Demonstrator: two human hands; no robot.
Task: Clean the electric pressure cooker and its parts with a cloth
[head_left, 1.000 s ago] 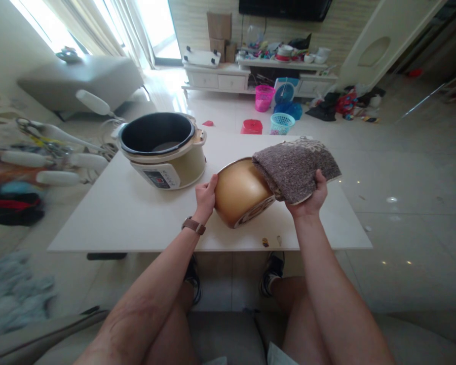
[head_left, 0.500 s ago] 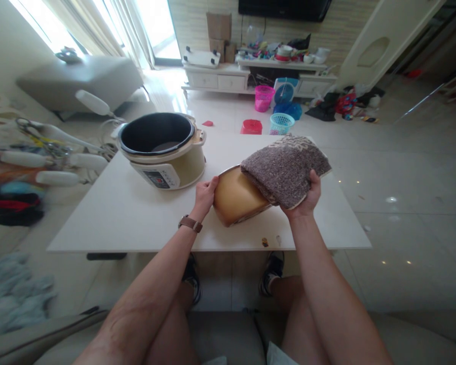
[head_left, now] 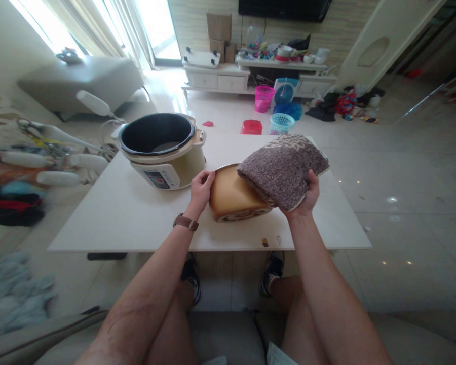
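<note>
A gold-brown rounded pot, likely a cooker's inner pot, is tilted above the table, with part of its patterned base showing. My left hand grips its left rim, thumb on the outside. My right hand is closed on a folded grey-brown towel with a pale pattern at its top. The towel lies against the right side of the pot and hides that part. To the left stands an electric cooker, lidless, its dark inside and front control panel visible.
The white table carries the cooker; a small sticker is near its front edge. Beyond it on the floor are a pink basket, a light-blue basket and a red stool. A white fan-like frame stands left.
The pot has turned in my left hand, so more of its patterned base shows. Both hands and the towel have shifted slightly left.
</note>
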